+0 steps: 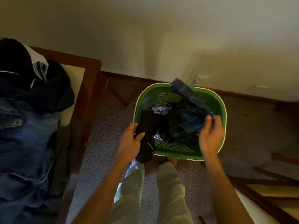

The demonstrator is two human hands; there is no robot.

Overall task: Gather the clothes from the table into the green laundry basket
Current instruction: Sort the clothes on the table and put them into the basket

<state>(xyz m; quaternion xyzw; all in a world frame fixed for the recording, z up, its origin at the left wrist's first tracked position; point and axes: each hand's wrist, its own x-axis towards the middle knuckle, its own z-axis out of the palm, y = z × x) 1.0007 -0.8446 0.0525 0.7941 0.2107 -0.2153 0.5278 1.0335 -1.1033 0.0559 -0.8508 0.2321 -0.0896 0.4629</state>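
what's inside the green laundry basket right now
The green laundry basket holds a dark plaid garment, a pale blue piece and part of a black garment. They cover most of the floor.

No legible text, label, brand or number anywhere in view. Checked the green laundry basket, the dark garments inside it, the jeans and dark clothing piled on the desk: no print resolves. Frame is dim and soft; small tags, if any, possibly lost to blur.
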